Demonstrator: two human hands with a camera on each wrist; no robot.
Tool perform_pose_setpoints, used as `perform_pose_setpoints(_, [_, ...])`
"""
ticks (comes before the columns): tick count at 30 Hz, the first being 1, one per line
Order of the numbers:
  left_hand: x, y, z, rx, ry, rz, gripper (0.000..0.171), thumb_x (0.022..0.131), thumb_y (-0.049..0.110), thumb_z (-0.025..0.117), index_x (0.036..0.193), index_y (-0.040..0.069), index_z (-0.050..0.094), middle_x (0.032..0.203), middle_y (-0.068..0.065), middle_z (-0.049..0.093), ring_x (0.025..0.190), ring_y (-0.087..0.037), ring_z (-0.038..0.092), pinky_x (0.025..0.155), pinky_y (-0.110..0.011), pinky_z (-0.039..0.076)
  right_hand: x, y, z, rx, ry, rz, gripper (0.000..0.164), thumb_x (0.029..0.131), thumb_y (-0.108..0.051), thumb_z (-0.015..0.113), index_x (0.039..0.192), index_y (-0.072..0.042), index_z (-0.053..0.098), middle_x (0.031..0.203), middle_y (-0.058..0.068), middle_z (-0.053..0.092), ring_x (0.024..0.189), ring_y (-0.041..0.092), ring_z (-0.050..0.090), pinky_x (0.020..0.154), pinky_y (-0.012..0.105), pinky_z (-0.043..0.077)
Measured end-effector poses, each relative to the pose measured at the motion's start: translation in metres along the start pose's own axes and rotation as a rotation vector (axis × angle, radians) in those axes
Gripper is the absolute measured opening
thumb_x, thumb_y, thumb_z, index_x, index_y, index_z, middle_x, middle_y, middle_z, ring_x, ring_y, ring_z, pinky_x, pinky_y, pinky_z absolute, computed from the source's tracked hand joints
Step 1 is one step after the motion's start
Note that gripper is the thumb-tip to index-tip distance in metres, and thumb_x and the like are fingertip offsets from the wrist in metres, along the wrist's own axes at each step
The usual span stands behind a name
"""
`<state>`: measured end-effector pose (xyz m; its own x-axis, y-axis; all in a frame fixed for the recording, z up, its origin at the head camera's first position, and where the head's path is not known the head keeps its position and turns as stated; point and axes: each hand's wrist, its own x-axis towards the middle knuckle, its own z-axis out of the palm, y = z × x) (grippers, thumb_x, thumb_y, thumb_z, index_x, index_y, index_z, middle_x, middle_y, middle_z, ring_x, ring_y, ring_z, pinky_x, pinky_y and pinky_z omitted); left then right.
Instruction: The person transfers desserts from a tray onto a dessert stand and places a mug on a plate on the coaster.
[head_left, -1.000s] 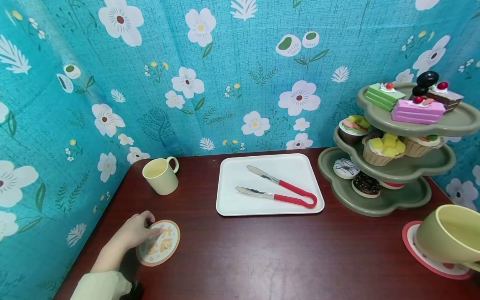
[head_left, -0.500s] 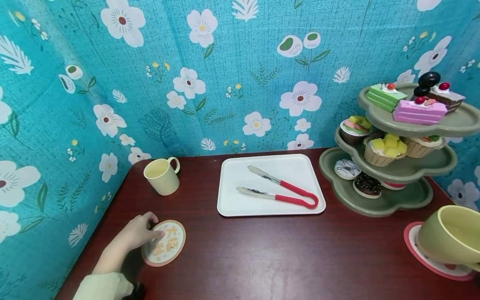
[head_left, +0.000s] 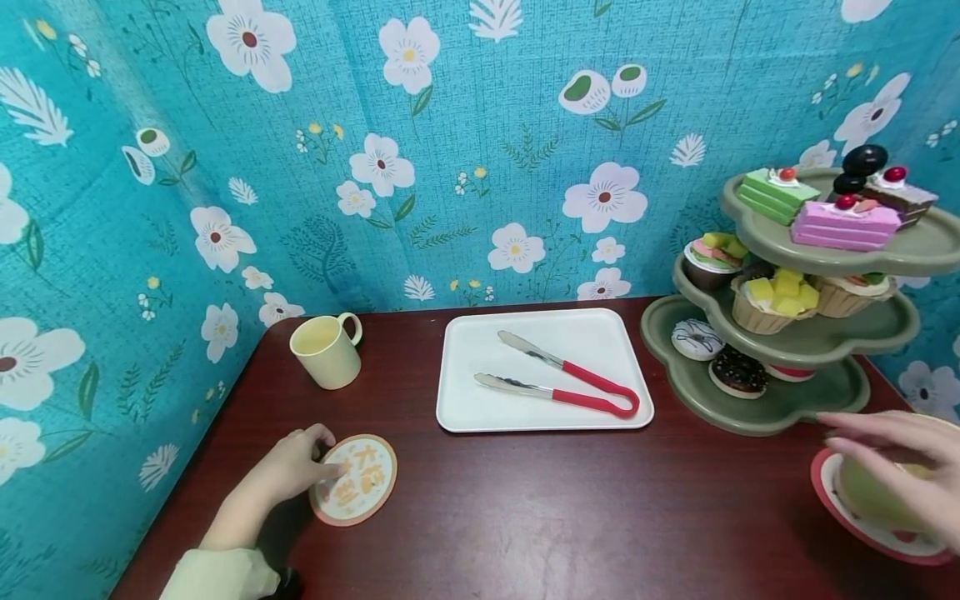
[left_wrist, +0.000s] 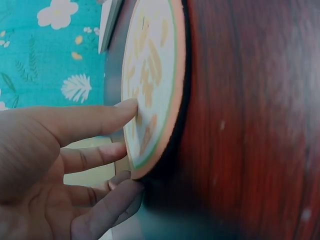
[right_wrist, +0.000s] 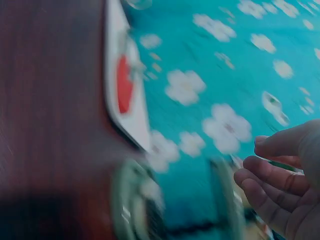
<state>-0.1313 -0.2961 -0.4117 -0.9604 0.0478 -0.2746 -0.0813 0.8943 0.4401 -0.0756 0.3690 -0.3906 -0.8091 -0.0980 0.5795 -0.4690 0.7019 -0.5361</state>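
My left hand holds a round coaster by its left side, on the dark table. The coaster is pale with an orange rim and orange lettering. In the left wrist view the thumb lies on the coaster's face, and the other fingers are at its edge. My right hand, blurred, hovers over a yellow mug with fingers extended, holding nothing. That mug stands on a red-rimmed coaster and is partly hidden by the hand. Behind my left hand stands another yellow mug.
A white tray at the back middle bears red-handled tongs. At the right back, a green three-tier stand carries toy cakes, cupcakes and doughnuts. A flowered blue cloth hangs behind the table.
My left hand and its coaster have shifted to the right along the table. My right hand has come into view from the right, over the right-hand mug.
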Motion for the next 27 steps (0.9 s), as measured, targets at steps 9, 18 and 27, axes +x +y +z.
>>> perform_pose_setpoints(9, [-0.001,0.014,0.006,0.006,-0.012,0.013,0.041,0.084,0.015,0.084,0.114,-0.001,0.061,0.079,-0.007,0.052,0.068,-0.02,0.051,0.059,-0.035,0.045,0.017,-0.051,0.059,-0.136,-0.256,-0.117,0.044,0.07,-0.005,0.092,0.108,-0.023,0.079,0.101,-0.019,0.072,0.092,-0.007,0.062,0.075,0.005,0.042])
perform_pose_setpoints(18, [0.0,0.023,0.014,-0.012,-0.01,0.045,0.045,0.083,0.012,0.085,0.12,-0.003,0.063,0.079,-0.007,0.052,0.069,-0.021,0.049,0.059,-0.034,0.043,0.033,-0.064,0.098,0.015,-0.351,-0.262,0.049,0.068,0.001,0.091,0.112,-0.017,0.077,0.101,-0.013,0.072,0.091,0.004,0.066,0.082,0.006,0.043])
perform_pose_setpoints(27, [0.0,0.026,0.016,0.01,-0.021,0.059,0.05,0.083,0.016,0.086,0.125,0.0,0.064,0.097,-0.011,0.056,0.089,-0.026,0.055,0.074,-0.043,0.05,0.049,-0.08,0.128,0.09,-0.426,-0.24,0.04,0.076,-0.005,0.088,0.113,-0.014,0.077,0.102,-0.006,0.074,0.091,0.008,0.067,0.078,0.017,0.052])
